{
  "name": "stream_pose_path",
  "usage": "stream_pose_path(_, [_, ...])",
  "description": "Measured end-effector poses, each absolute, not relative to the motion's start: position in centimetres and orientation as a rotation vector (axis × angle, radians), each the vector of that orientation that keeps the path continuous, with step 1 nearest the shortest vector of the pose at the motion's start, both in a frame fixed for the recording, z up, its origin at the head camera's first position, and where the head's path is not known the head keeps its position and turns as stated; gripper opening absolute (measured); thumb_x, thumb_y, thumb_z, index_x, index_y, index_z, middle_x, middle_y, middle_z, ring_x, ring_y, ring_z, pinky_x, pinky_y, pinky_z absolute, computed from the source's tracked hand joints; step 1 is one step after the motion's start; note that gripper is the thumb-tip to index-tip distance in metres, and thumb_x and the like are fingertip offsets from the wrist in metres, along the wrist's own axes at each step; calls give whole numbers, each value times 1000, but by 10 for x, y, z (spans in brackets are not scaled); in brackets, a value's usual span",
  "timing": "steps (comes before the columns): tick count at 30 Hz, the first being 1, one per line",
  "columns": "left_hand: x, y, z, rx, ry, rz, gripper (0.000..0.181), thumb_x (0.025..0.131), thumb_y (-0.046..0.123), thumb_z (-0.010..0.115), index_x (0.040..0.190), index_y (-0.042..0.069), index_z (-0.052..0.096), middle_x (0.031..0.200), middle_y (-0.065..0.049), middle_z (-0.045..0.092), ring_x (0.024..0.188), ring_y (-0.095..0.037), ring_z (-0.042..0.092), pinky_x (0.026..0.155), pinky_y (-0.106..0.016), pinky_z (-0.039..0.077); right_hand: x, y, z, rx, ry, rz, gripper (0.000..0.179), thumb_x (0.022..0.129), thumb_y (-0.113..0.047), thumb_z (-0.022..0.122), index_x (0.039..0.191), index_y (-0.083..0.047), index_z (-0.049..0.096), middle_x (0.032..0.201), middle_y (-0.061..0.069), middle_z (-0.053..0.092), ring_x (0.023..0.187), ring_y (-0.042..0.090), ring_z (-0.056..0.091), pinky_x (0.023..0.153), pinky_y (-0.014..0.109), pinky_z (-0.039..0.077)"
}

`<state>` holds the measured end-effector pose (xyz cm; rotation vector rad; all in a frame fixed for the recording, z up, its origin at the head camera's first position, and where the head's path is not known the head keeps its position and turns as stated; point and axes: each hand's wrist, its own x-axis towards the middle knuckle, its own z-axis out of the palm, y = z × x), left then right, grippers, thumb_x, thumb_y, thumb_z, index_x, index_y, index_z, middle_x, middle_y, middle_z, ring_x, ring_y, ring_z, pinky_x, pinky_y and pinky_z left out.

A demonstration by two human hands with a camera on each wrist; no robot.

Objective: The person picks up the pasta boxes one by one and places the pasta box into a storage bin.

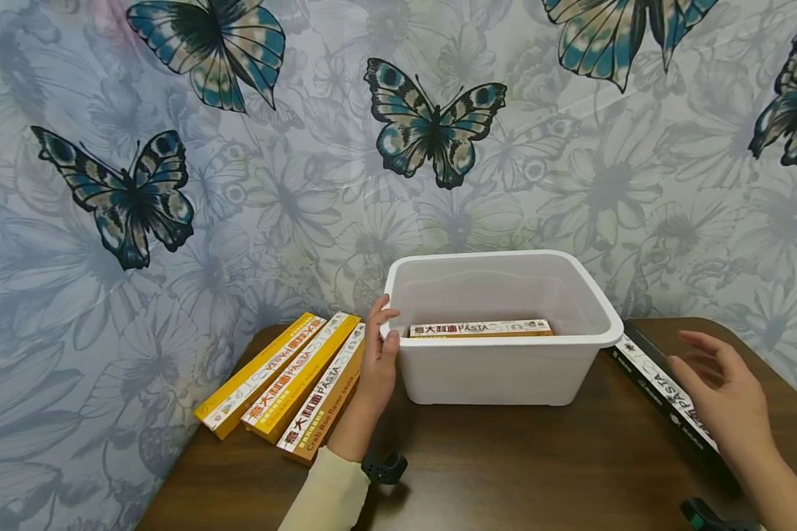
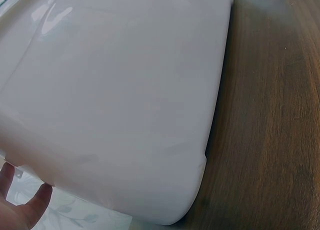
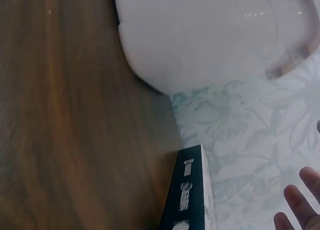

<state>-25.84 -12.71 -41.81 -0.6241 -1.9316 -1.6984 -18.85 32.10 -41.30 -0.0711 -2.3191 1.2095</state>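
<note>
My left hand (image 1: 376, 361) grips the left rim corner of a white plastic bin (image 1: 494, 372), fingers bent at its edge. In the left wrist view, two fingertips (image 2: 42, 192) meet the side of the bin. Inside it, a yellow-and-white pasta box (image 1: 481, 329) shows above the front rim. On the right, my right hand (image 1: 730, 391) is held loosely spread over a black-and-white pasta box (image 1: 667, 387), with nothing between its fingers. The right wrist view shows the black box (image 3: 187, 190) beside the hand, with some fingertips (image 3: 295, 197) apart from it.
Three pasta boxes lie slanted side by side left of the bin: a yellow one (image 1: 259, 376), a second yellow one (image 1: 302, 375) and an orange-brown one (image 1: 325, 398). Everything stands on a brown wooden table (image 1: 505, 472). A butterfly-patterned cloth (image 1: 305, 184) hangs close behind.
</note>
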Motion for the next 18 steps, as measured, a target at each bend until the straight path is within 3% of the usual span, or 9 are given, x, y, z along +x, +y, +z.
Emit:
stream_pose_path(7, [-258, -127, -417, -644, -1911, -1707, 37, 103, 31, 41, 133, 8, 43, 165, -7, 22, 154, -33, 19, 121, -65, 12, -181, 332, -425, -121, -2381, 1140, 60, 98, -31, 62, 153, -30, 37, 145, -27, 38, 106, -26, 30, 80, -6, 24])
stream_pose_path(12, [-258, -127, -417, -633, -1926, -1700, 37, 103, 29, 41, 133, 9, 43, 165, -6, 22, 154, -32, 18, 121, -64, 12, -175, 344, -436, -162, -2456, 1110, 67, 99, -34, 60, 158, -29, 28, 164, 2, 24, 126, -17, 29, 99, -2, 19])
stream_pose_path(14, [-258, -127, -417, -627, -1931, -1696, 37, 103, 29, 42, 133, 9, 43, 165, -5, 22, 154, -31, 19, 122, -63, 12, -173, 348, -440, -178, -2485, 1102, 69, 100, -35, 59, 159, -26, 24, 166, 15, 16, 138, -3, 29, 117, 13, 18])
stream_pose_path(16, [-258, -127, -418, -623, -1930, -1695, 38, 103, 31, 42, 133, 9, 44, 165, -5, 23, 154, -31, 19, 122, -63, 12, -173, 352, -443, -185, -2508, 1088, 71, 101, -34, 57, 160, -20, 22, 165, 23, 14, 146, 17, 27, 125, 31, 16])
stream_pose_path(18, [-259, -128, -418, -624, -1929, -1695, 39, 103, 33, 42, 133, 9, 44, 165, -4, 23, 154, -30, 19, 122, -63, 12, -174, 356, -445, -173, -2519, 1083, 71, 101, -32, 57, 160, -13, 21, 164, 28, 13, 147, 37, 25, 125, 50, 17])
